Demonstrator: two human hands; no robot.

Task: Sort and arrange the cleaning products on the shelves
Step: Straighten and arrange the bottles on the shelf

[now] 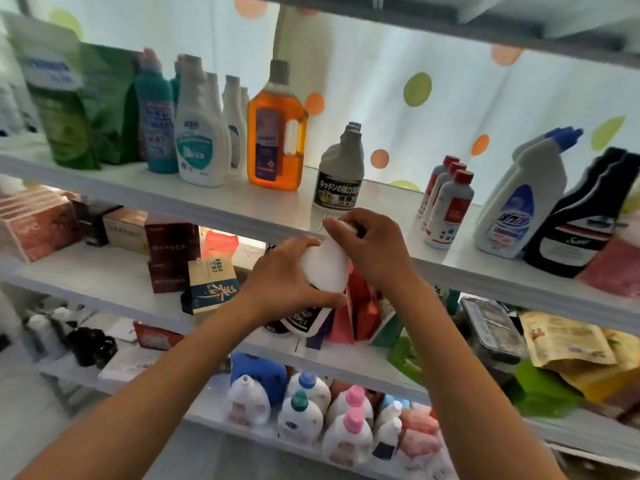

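The left hand [282, 275] curls its fingers and thumb round the body of a white bottle [325, 268], which is held in the air in front of the shelf edge [242, 216]. The bottle is smooth, white plastic with a black label band near its lower end; the writing there is too blurred to read. Its long axis runs tilted, base down toward the left forearm, neck up and away toward the shelf. The right hand [369, 244] closes over the top of the neck, its fingers bent round the cap, which is hidden beneath them.

Just beyond the hands, on the shelf, stands a row of matching grey-white bottles [341, 168] whose black label bears Japanese characters. Up and left of the left hand stands an amber bottle [277, 133] with a purple label. Right of the right hand stand three red-capped bottles [448, 209], then white blue-capped angled-neck bottles [519, 202], then black bottles [581, 220].
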